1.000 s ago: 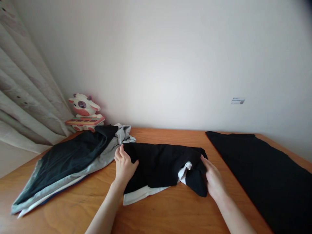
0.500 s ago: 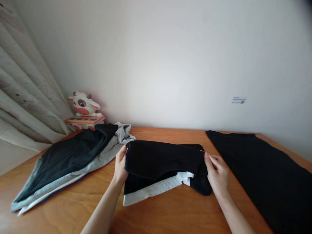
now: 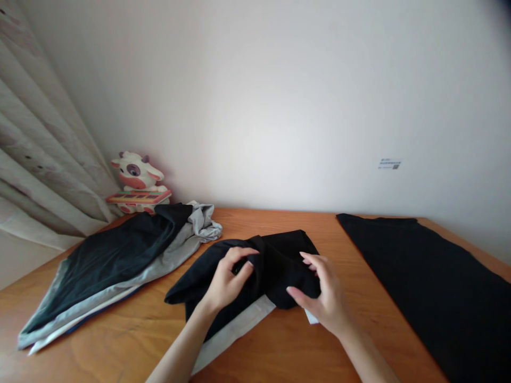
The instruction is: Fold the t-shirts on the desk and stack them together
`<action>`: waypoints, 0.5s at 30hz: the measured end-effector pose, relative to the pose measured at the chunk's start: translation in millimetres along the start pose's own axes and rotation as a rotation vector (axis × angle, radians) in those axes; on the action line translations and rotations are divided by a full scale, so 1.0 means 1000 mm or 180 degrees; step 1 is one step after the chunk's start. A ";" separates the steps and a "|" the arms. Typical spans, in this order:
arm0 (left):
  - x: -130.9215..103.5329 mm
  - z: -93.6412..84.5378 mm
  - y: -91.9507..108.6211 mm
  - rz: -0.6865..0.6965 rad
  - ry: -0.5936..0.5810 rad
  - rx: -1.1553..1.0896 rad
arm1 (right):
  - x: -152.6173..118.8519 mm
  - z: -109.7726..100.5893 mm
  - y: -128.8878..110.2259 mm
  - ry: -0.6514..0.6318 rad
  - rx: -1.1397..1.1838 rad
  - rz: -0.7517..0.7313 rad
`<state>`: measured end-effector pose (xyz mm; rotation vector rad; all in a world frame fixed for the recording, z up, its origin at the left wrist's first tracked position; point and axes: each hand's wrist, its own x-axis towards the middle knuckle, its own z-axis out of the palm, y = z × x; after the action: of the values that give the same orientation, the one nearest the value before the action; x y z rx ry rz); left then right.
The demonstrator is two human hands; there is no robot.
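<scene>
A bunched black garment (image 3: pixel 279 271) lies on the wooden table in front of me, a pale grey-white band (image 3: pixel 239 324) running along its near edge. My left hand (image 3: pixel 229 279) pinches a raised fold near the garment's middle between thumb and fingers. Over the garment's right end is my right hand (image 3: pixel 325 295), thumb and fingers spread apart with no cloth between them. A small white patch (image 3: pixel 311 317) shows just below that thumb. How the garment is layered underneath cannot be made out.
On the left lies a pile of dark and grey clothes (image 3: pixel 123 260), with a toy cow with a keyboard (image 3: pixel 139 183) behind it. A long black cloth (image 3: pixel 423 276) covers the right of the wooden table (image 3: pixel 339 351). A curtain (image 3: pixel 48 149) hangs at left; a wall stands behind.
The garment has gone from being held stretched between both hands to lying bunched on the table. Both hands moved inward; my right hand let go, and my left now pinches its middle.
</scene>
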<state>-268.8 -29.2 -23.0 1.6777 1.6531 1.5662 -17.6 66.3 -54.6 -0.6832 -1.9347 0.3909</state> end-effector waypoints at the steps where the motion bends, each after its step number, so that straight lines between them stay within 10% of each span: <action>1: -0.004 0.007 0.007 0.0115 -0.0465 0.0123 | -0.002 0.007 -0.005 -0.0158 0.0009 -0.0032; 4: -0.013 0.023 0.020 0.0252 -0.1139 0.0190 | -0.004 0.015 -0.011 -0.0326 0.0000 -0.0004; 9: -0.014 0.021 0.015 0.0354 -0.0549 0.0818 | 0.001 0.009 -0.003 -0.0331 0.0238 0.0292; 15: -0.011 0.010 -0.013 0.0613 -0.0529 0.1719 | 0.005 0.001 0.009 -0.0077 0.1388 0.2099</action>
<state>-264.0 -30.6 -42.1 2.2186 1.9903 1.0634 -17.4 76.8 -56.6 -1.0071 -1.5241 1.1903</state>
